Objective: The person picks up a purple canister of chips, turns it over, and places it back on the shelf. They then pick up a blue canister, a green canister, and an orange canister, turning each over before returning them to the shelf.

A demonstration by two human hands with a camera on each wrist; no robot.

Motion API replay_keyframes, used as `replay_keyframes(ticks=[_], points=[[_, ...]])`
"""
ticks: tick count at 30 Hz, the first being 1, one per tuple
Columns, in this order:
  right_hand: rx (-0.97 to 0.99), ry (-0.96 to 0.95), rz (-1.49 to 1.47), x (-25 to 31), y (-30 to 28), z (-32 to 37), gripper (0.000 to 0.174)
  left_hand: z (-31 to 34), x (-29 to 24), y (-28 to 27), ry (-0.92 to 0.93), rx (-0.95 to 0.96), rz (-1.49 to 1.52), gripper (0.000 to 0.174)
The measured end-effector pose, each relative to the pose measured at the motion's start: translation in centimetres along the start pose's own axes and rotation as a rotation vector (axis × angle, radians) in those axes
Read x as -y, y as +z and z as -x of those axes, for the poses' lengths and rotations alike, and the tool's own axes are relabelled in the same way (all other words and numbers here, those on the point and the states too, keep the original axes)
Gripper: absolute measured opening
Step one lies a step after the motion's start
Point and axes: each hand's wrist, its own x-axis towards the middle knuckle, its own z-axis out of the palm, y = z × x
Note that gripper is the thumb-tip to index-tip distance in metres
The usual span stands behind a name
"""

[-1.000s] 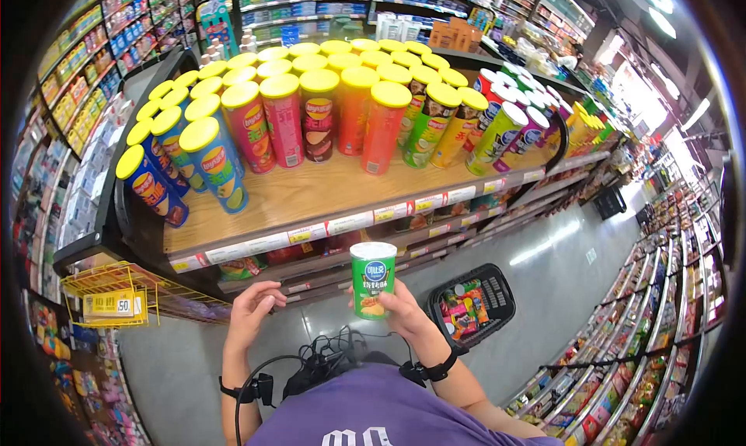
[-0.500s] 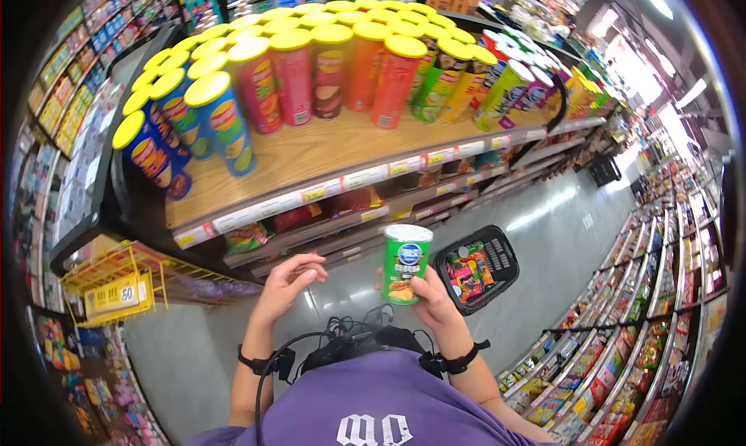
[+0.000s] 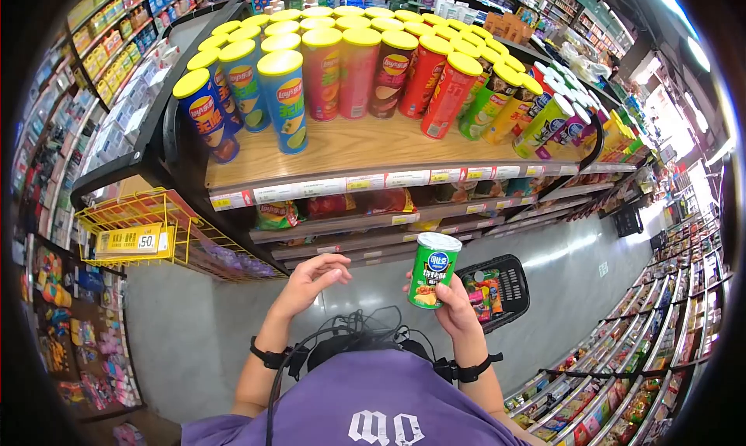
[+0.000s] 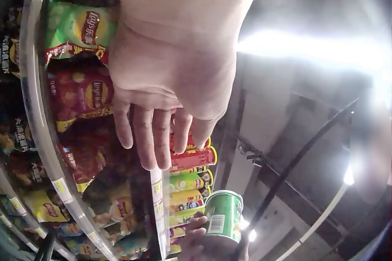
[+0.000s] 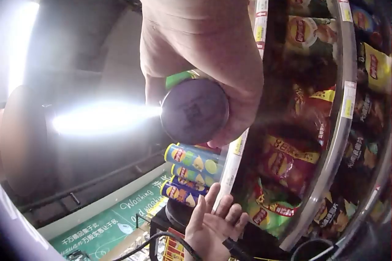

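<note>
My right hand point(image 3: 457, 308) grips a short green chip canister point(image 3: 432, 271) with a white lid and a blue logo, thumb across its front. The canister stands nearly upright in front of my chest, with its label toward the head camera. From the right wrist, its round dark base point(image 5: 195, 111) shows between thumb and fingers; the left wrist view shows the barcode side of the canister point(image 4: 222, 218). My left hand point(image 3: 309, 281) hovers to the left of it, holding nothing, its fingers loosely extended in front of the lower shelves.
Tall canisters with yellow lids point(image 3: 280, 63) crowd the wooden shelf top point(image 3: 326, 151), with white-lidded ones farther right. Chip bags point(image 4: 79, 93) fill the shelves below. A black basket point(image 3: 514, 290) with snacks sits on the floor at right. A yellow wire rack point(image 3: 179, 236) juts out at left.
The head view has shifted, so the shelf sits farther right. Both hands have moved rightward in the picture, and the canister, still held, now overlaps the basket's edge.
</note>
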Motion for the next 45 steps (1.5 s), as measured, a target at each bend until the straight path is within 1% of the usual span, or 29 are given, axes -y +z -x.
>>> replay_keyframes(ticks=[3, 9, 12, 16, 18, 25, 28, 31, 34, 42, 45], points=[[-0.033, -0.001, 0.038, 1.0, -0.5, 0.5, 0.077, -0.7, 0.0, 1.3, 0.024, -0.027, 0.000, 0.031], [-0.018, 0.001, 0.085, 3.5, -2.8, 2.1, 0.075, -2.2, 0.2, 4.7, 0.053, -0.013, 0.028, 0.030], [-0.032, -0.015, 0.070, 4.2, -4.4, 3.3, 0.071, -3.1, 0.3, 6.7, 0.035, 0.001, 0.029, 0.030], [-0.054, -0.027, 0.037, 4.8, -6.1, 4.8, 0.071, -4.6, 0.8, 8.8, 0.032, 0.074, 0.030, 0.031], [-0.041, -0.042, 0.017, 5.0, -7.1, 5.5, 0.071, -5.1, 0.5, 10.2, 0.011, 0.094, 0.042, 0.031], [-0.105, -0.079, 0.004, 5.8, -9.9, 8.5, 0.072, -7.1, 0.8, 14.6, -0.034, 0.178, -0.003, 0.032], [-0.097, -0.097, -0.045, 6.4, -11.0, 9.6, 0.073, -7.7, 0.7, 16.3, -0.051, 0.198, -0.004, 0.032], [-0.080, -0.125, -0.049, 6.6, -12.0, 10.2, 0.073, -8.2, 0.8, 17.6, -0.059, 0.209, 0.007, 0.031], [-0.070, -0.129, -0.038, 6.7, -12.8, 10.7, 0.074, -8.3, 0.6, 18.5, -0.069, 0.225, -0.048, 0.030], [-0.076, -0.126, -0.057, 7.1, -14.4, 11.9, 0.077, -8.5, 0.2, 20.1, -0.079, 0.206, -0.068, 0.030], [-0.069, -0.149, -0.099, 6.9, -15.5, 12.9, 0.076, -9.0, 0.6, 21.8, -0.073, 0.245, -0.057, 0.030]])
